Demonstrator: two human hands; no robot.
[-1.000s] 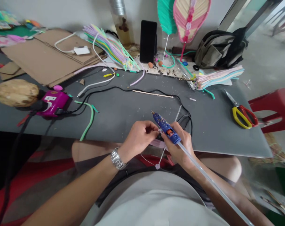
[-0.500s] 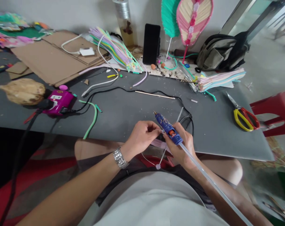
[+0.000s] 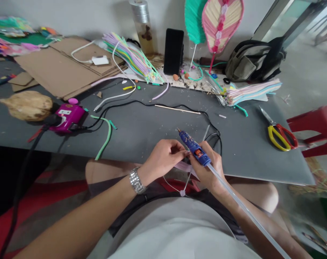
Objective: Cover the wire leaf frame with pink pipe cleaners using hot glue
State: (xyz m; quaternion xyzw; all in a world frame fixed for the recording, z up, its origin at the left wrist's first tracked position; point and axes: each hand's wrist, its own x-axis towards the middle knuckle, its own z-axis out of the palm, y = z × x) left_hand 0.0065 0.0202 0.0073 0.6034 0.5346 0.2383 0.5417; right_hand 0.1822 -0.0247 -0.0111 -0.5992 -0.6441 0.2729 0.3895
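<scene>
My right hand (image 3: 210, 162) is wrapped round a blue hot glue gun (image 3: 191, 144), its metal tip pointing up and left. A long clear glue stick (image 3: 239, 201) runs from the gun's rear back over my right forearm. My left hand (image 3: 167, 156) is closed in a pinch, thumb and fingertips meeting right beside the gun and my right fingers. What it pinches is too small and covered to make out. Under both hands shows a pale pink strip (image 3: 183, 166), partly hidden. Below it, a thin pale stem ends in a small lilac knob (image 3: 182, 193) above my lap.
Scissors (image 3: 279, 135) lie at the right of the grey table (image 3: 141, 140). A magenta power adapter (image 3: 67, 117) with black cords sits left, near a green pipe cleaner (image 3: 106, 138). Behind are cardboard (image 3: 63, 68), pipe-cleaner bundles (image 3: 133, 57), a phone (image 3: 173, 52) and a bag (image 3: 256, 59).
My left fingertips have shifted slightly right, closer to the right hand, covering the small pale bit seen between them before. The glue gun has moved very slightly right and down.
</scene>
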